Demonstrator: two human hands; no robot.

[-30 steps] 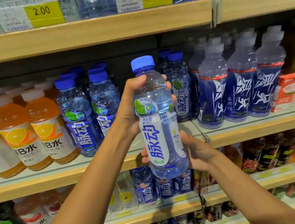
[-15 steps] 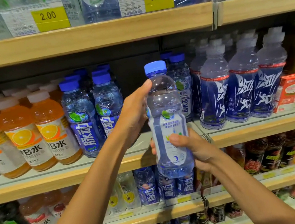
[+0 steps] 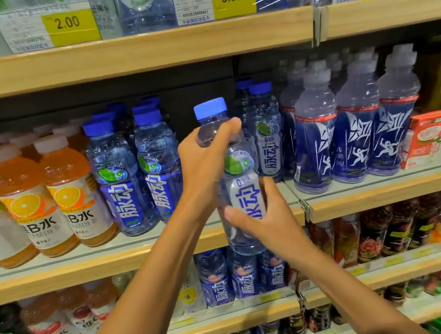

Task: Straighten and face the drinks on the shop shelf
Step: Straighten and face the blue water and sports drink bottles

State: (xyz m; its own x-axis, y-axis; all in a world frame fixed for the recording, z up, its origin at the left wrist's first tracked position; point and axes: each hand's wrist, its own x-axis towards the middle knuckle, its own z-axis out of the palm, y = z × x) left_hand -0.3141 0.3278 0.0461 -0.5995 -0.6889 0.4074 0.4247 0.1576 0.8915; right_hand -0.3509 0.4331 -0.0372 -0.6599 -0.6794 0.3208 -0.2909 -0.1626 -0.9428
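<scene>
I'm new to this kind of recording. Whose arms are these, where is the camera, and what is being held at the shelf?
No machine here: a person wears a wide-angle camera on the head, so this single view looks forward and down along their bare arms. The left hand grips the upper part of a clear plastic bottle with a blue cap; the right hand holds its lower body. The bottle hangs in front of the wooden shelf, white label towards the camera. On that shelf stand orange drink bottles with white caps, matching blue-capped bottles, taller bottles with dark blue labels and a small red carton.
</scene>
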